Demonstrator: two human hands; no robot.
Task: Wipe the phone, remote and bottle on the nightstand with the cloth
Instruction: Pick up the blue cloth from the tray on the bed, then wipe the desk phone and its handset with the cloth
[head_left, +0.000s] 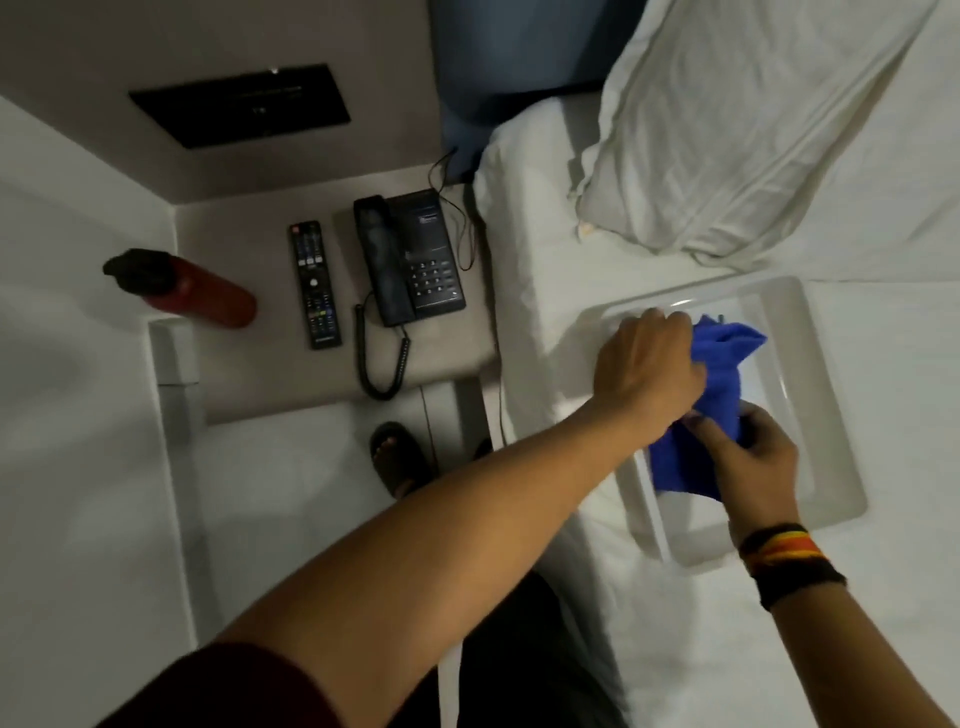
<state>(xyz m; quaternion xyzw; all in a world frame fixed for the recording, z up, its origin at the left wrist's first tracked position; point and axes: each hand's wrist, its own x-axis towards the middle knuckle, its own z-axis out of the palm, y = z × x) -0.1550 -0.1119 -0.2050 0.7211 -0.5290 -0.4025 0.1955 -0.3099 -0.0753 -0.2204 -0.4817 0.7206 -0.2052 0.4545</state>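
Blue cloth over tray, gripped by both hands' fingers, nightstand well apart

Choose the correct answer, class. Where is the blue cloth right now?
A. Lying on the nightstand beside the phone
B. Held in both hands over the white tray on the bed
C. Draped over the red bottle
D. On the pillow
B: the blue cloth is gripped by the left hand and right hand above the white tray on the bed.
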